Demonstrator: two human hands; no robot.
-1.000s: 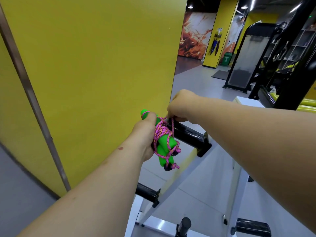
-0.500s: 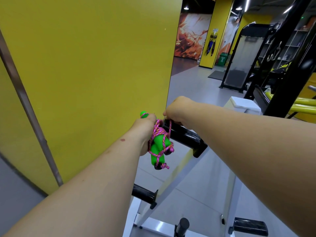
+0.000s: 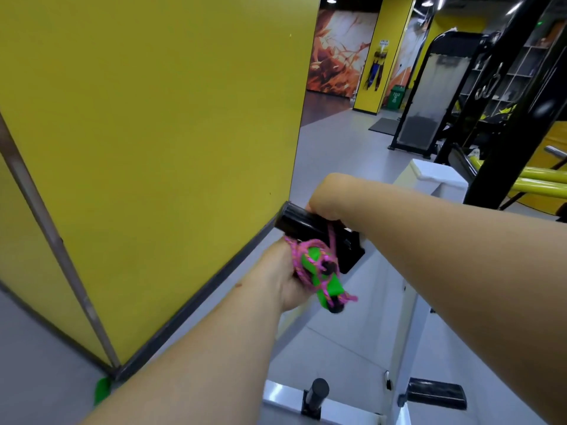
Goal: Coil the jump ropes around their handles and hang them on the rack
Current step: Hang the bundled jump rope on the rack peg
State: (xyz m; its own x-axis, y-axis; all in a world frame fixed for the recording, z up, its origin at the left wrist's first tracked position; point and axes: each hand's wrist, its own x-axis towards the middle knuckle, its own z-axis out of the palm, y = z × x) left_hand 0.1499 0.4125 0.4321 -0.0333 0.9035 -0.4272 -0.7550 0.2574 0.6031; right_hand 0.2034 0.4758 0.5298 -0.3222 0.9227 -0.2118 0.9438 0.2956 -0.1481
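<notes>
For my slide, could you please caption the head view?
Left hand grips the coiled jump rope under the rack's black peg; right hand loops it on.

Head camera, close, facing forward-down over forearms.

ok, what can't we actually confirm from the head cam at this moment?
- Right hand fingers: hidden behind its own wrist and the black peg.
- Whether the pink rope loop is seated on the peg: motion blur.
- Left hand fingers: hidden behind the green handles.
- Rack frame: cut off by the bottom edge.
</notes>
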